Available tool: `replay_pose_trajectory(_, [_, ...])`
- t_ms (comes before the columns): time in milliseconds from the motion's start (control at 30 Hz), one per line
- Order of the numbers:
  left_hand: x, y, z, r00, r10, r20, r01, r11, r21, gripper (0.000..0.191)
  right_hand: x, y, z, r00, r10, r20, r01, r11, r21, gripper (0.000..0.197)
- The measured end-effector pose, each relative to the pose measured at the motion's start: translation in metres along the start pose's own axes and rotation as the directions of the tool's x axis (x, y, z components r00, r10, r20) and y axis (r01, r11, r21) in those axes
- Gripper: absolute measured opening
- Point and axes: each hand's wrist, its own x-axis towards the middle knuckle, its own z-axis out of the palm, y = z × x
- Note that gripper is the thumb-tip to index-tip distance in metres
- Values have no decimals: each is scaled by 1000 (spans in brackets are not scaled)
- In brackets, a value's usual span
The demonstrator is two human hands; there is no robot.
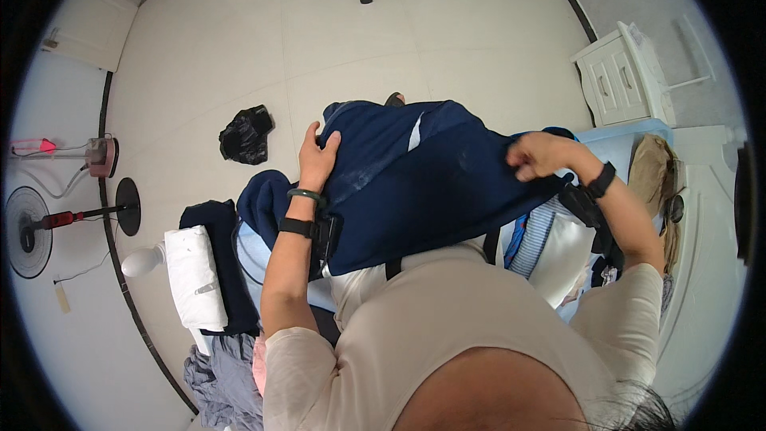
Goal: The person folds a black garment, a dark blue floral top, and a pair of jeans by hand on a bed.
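A navy blue garment (431, 191) with a small white stripe is spread across my lap. At its left edge, my left hand (318, 155) grips the cloth, thumb on top and the other fingers partly hidden behind it. My right hand (541, 154) is at the right end of the garment, its fingers curled against the fabric. That hand is blurred, so whether it pinches the cloth is unclear. Another bunched navy cloth (263, 197) lies just left of my left wrist.
To the left, a folded white cloth (194, 278) rests on a dark folded one (230, 269), above crumpled grey fabric (224, 377). Folded clothes (538, 233) sit at my right. A black plastic bag (246, 134), a fan (30, 230) and a white cabinet (616, 81) stand around.
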Motion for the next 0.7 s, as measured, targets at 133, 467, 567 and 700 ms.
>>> replay_pose_trajectory(133, [-3,15,2,994,61,-90,-52,994,98,41,80,-19,-30,930,-197,-312,207,978,0,20])
replay_pose_trajectory(467, [-62,82,-13,870,483,102,-493,846,201,22,231,-107,-50,966,-238,-100,224,966,-133,37])
replay_pose_trajectory(567, [-80,81,-23,858,477,189,-509,841,185,25,229,-79,-40,986,-165,-17,151,936,-318,33])
replay_pose_trajectory(700, [-95,81,-40,839,479,259,-525,837,151,33,205,-34,-36,997,-13,-81,-35,826,-562,30])
